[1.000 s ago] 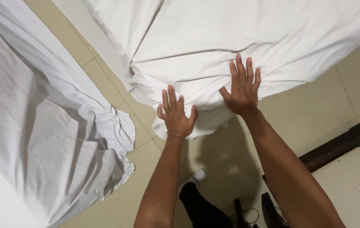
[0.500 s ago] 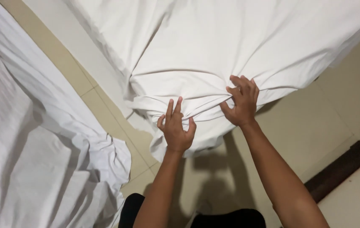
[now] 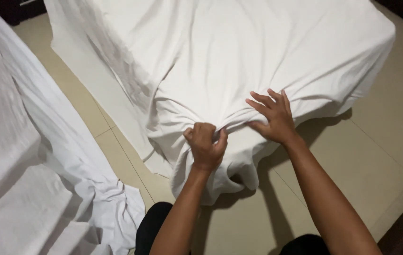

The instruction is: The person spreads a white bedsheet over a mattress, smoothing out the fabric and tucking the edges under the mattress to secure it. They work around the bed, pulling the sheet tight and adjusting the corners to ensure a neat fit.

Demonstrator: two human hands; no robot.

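Tiled floor, bed with white sheet draped over its near corner; 2nd sheet piled left. Risk, my read: the bunched corner could slip free if the fist loosens. Left hand clamped on gathered fabric; right hand spread flat, fingers apart, pressing the sheet beside it.

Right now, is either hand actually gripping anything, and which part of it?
The left hand is fisted on a bunched fold of the white sheet at the bed's corner. The right hand only presses flat on it, fingers spread.
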